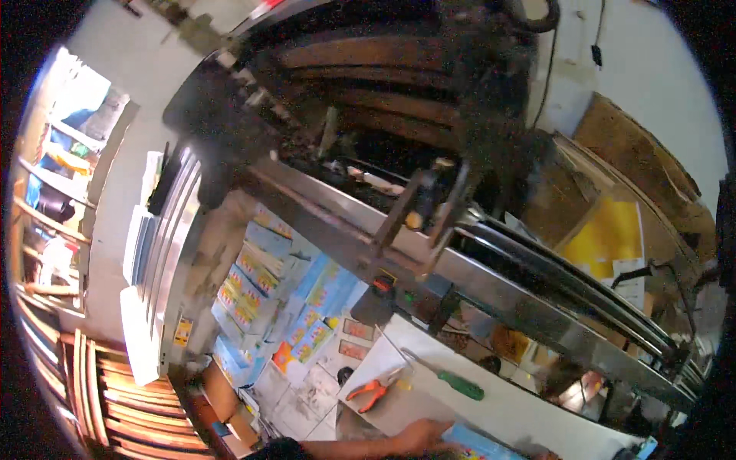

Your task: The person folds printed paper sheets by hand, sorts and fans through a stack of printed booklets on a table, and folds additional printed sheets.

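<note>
Near the bottom edge, my left hand (pixel 420 437) reaches in from the left, its fingers closed on the edge of a light blue printed stack of sheets (pixel 477 443). The stack is cut off by the lower rim of the picture. At its right end a small dark patch looks like part of my right hand (pixel 543 455); its fingers are hidden. On the white tabletop (pixel 529 406) beyond my left hand lie orange-handled pliers (pixel 368 395) and a green-handled tool (pixel 460 385) with a thin metal shaft.
A large dark machine with a metal rail (pixel 537 307) spans the space ahead. Below it, on the floor at left, lie several piles of blue printed sheets (pixel 261 268). Cardboard (pixel 636 146) leans at the far right. A wooden slatted piece (pixel 138 391) stands at lower left.
</note>
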Motion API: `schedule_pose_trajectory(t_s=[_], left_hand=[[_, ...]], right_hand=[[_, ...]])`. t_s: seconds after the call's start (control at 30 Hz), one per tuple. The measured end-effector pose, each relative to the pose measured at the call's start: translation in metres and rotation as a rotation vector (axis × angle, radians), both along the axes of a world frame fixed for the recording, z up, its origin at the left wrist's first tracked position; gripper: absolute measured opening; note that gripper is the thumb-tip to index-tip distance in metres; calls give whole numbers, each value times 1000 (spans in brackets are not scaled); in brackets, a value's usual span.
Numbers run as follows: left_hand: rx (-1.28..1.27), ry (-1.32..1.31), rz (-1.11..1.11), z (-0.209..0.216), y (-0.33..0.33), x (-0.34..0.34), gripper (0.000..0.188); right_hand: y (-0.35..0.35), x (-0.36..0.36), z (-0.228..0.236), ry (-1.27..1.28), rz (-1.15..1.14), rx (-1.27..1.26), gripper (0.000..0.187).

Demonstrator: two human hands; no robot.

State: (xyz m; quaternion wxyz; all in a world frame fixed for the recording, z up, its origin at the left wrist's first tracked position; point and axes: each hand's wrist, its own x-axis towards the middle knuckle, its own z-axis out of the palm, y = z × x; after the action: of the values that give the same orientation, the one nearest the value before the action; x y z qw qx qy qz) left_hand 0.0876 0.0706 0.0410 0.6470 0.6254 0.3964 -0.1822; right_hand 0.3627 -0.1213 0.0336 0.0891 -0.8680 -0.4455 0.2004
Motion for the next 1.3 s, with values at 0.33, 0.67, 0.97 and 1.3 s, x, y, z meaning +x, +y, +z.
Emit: schedule_pose_trajectory(t_s=[0.33, 0.67, 0.97, 1.3], left_hand=[[332, -473, 100, -4, -3, -6, 66], [1182, -449, -219, 205, -95, -20, 46], [1383, -350, -569, 26, -203, 30, 52], [1340, -475, -62, 19, -168, -10, 67]], right_hand=[[-14, -2, -29, -216, -60, 207, 54], [-19, -15, 30, 517, -328, 1159, 53], [-11, -23, -14, 1536, -243, 435, 52], [40, 14, 53, 467, 684, -213, 69]])
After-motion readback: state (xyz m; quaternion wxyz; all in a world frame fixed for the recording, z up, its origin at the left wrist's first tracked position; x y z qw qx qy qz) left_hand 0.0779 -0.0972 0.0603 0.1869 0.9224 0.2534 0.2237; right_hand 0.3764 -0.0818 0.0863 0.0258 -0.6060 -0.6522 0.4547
